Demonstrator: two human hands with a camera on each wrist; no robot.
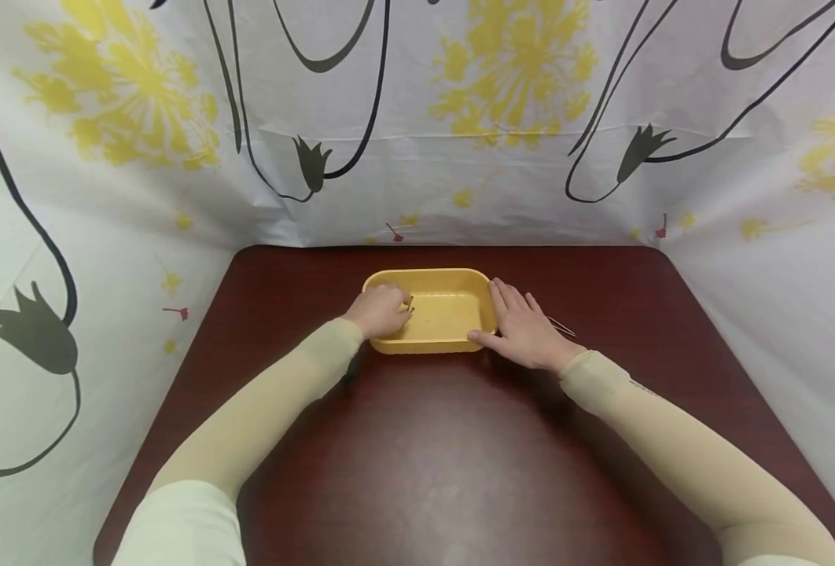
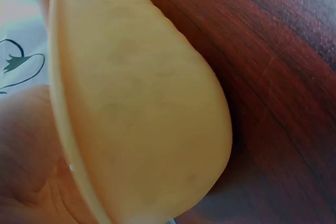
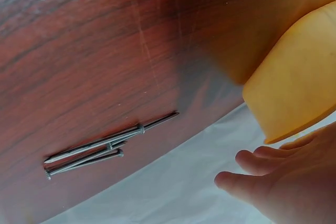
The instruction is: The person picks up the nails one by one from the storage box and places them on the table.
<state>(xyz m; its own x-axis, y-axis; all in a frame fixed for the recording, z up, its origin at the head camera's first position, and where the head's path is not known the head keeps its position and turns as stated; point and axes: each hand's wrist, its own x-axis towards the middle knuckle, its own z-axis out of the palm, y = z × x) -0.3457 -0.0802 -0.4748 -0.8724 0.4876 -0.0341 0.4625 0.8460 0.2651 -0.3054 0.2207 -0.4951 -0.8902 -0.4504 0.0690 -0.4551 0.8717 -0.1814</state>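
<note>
A yellow plastic tray [image 1: 432,346] sits on the dark red table. My left hand [image 1: 380,310] reaches over its left end, fingers curled down inside and pinching nails [image 1: 410,303], whose dark ends stick out by the fingertips. In the left wrist view the tray's outer wall [image 2: 147,98] hides those fingers. My right hand [image 1: 527,326] lies along the tray's right end with straight fingers, its thumb at the near corner. Several more nails [image 3: 100,148] lie on the table beside the right hand; their ends show past it in the head view.
The table [image 1: 417,456] has rounded far corners, and its back edge runs just behind the tray. White cloth [image 1: 403,189] with yellow and grey flower prints hangs behind the table and along both sides.
</note>
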